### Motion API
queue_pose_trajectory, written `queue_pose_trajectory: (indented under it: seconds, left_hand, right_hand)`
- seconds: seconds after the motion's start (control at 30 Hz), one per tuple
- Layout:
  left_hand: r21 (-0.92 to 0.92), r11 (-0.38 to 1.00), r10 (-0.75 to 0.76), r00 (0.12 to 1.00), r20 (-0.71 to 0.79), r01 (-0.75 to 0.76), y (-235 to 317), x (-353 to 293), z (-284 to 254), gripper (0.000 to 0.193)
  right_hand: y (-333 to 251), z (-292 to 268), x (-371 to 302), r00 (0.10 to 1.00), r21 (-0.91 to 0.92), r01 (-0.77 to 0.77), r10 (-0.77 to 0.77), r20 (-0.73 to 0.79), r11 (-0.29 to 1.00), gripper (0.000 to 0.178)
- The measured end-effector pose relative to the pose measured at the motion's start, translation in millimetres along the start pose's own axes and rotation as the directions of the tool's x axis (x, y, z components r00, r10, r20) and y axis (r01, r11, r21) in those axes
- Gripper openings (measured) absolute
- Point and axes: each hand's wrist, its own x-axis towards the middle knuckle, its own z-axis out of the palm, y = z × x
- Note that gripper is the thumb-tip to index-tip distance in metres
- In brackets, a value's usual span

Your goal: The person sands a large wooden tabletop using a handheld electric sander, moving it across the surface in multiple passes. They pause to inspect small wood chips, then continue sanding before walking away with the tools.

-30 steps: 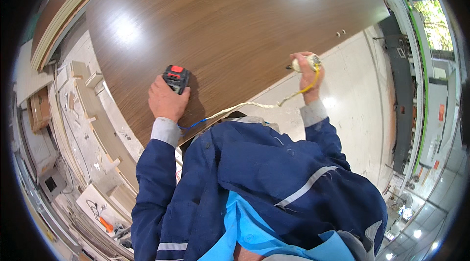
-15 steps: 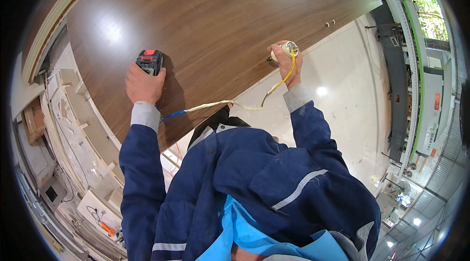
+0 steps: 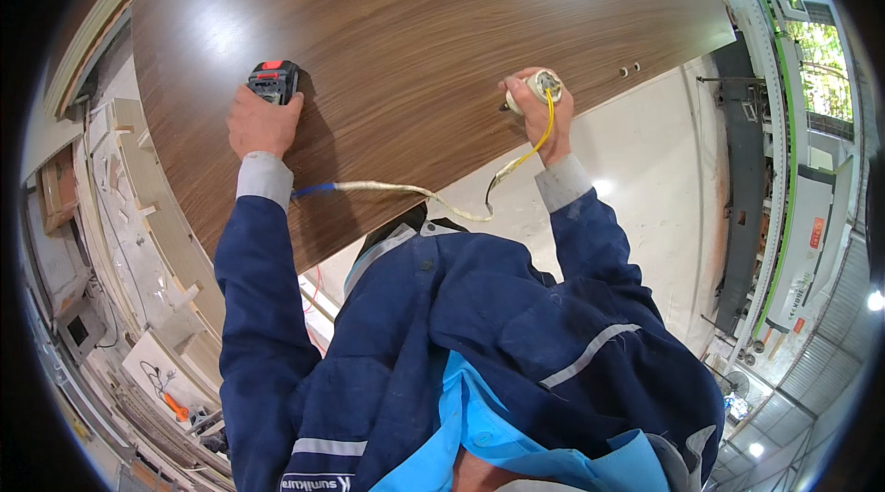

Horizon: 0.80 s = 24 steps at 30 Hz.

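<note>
Grasping a black-and-red battery pack, the fingers of the left hand sit over the brown board. Clasped within the fingers of the right hand: a white tool, its cord trailing from beside them toward the left cuff.

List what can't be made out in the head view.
Head view:
Black-and-red block: near end covered by the left hand.
Blue wire: end hidden behind the left cuff.
Brown panel: far side cut off by the top edge.
White bits: too small to identify.
</note>
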Motion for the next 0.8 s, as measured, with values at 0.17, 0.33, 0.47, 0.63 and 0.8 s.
queue_pose_trajectory:
  seconds: [0.17,0.33,0.47,0.63,0.8]
  left_hand:
    - [-0.025,1.0,-0.019,0.998,-0.054,0.018,8,16,-4,0.084]
    - [-0.018,0.998,-0.064,0.997,-0.034,0.064,12,24,-2,0.081]
    - [-0.002,0.998,-0.068,0.997,-0.027,0.068,13,25,-2,0.082]
    - [0.012,0.997,-0.074,0.997,-0.021,0.074,12,25,0,0.083]
    - [-0.003,0.997,-0.074,0.997,-0.023,0.074,12,25,0,0.084]
  right_hand:
    - [9,19,10,0.993,0.041,-0.073,0.068,0.099,0.996,0.021]
    - [7,24,29,0.995,0.019,-0.042,0.041,0.088,0.999,0.022]
    - [4,36,38,0.997,0.073,-0.047,0.042,0.062,0.996,0.022]
    - [-3,40,50,0.99,0.006,-0.053,0.052,0.133,0.999,0.018]
    - [-2,51,73,0.998,0.074,-0.012,0.006,0.07,0.997,0.017]
